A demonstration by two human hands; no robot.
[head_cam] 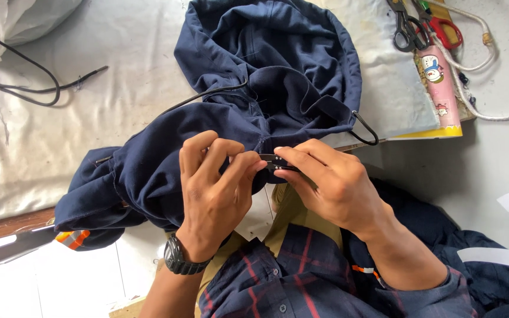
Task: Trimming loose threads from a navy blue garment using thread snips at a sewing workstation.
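While bunched over the lap, navy hooded garment (254, 88), black drawcord toggle (272, 164) pinched between left hand (213, 188) and right hand (331, 185) fingertips.

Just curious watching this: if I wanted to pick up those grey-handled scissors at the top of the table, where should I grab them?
Take the grey-handled scissors by their handle loops, coming from above on the near side: the loops point towards the person, while the blades run off the top edge.
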